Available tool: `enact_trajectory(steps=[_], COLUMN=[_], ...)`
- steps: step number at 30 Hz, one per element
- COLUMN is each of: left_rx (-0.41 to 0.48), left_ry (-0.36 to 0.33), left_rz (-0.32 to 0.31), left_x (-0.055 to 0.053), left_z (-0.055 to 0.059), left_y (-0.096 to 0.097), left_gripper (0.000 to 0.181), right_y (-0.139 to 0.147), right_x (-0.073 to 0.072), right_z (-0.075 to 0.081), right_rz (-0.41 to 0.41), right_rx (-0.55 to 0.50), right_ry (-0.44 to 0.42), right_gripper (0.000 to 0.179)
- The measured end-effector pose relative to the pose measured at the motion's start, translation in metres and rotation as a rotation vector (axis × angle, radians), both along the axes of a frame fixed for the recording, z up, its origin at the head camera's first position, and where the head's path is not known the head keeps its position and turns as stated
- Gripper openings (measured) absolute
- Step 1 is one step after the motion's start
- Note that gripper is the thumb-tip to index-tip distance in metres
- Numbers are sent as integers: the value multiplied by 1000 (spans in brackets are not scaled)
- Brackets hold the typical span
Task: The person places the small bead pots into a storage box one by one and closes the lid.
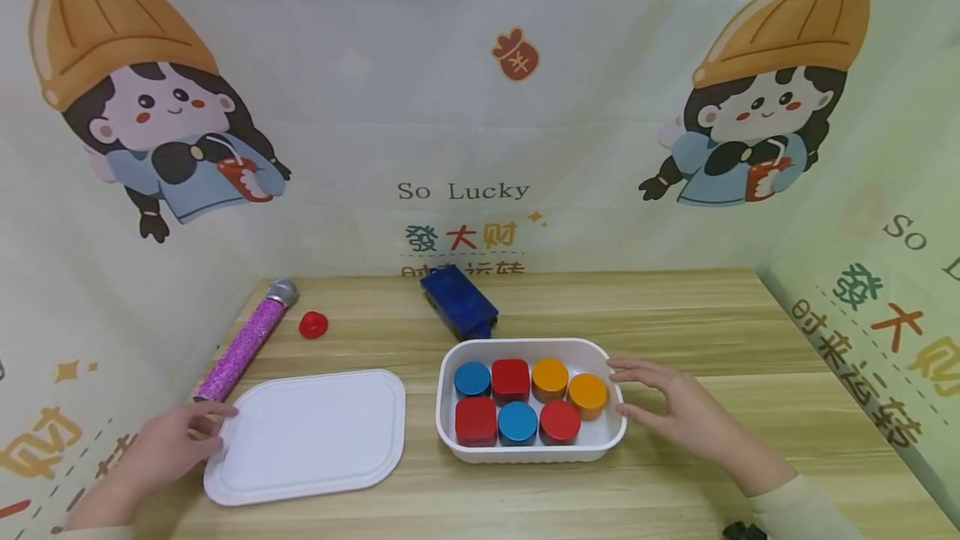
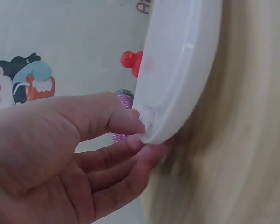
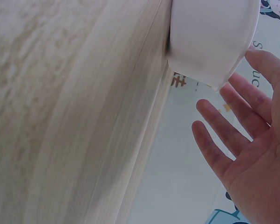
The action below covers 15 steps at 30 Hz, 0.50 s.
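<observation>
My left hand (image 1: 167,448) pinches the left end of a white lid (image 1: 315,436) with rounded corners. In the left wrist view the thumb lies against one face of the lid (image 2: 184,60), with fingers round its edge. To the right stands a white lidless box (image 1: 525,454) holding several red, blue and orange blocks, some round like the orange block (image 1: 588,394), some squarish like the red block (image 1: 476,421). At the box's right end is my right hand (image 1: 678,407), its spread fingertips at the rim. The right wrist view shows those fingers extended, beside the box wall (image 3: 209,37).
A pink glittery microphone (image 1: 243,342) lies at the table's left edge, near a small red toy (image 1: 313,325). Behind the box is a dark blue toy vehicle (image 1: 460,302). A black object (image 1: 742,531) sits by the right sleeve. Printed cloth walls (image 1: 465,132) surround the wooden table.
</observation>
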<state>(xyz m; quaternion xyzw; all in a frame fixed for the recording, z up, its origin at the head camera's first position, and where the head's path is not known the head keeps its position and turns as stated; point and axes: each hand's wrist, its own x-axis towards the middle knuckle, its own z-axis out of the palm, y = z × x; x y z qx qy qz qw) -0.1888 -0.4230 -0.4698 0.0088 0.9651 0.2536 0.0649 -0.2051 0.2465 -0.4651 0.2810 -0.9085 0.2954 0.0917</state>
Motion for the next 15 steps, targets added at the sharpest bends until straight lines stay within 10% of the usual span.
enact_trajectory(steps=[15], left_rx=[323], left_ry=[-132], left_rz=[-33], left_x=[3], left_z=[7], left_y=[-10], left_gripper=[59], right_y=[-1], right_x=[3], right_z=[1], right_rz=[-3], right_rx=[1], right_ry=[6], right_gripper=[34])
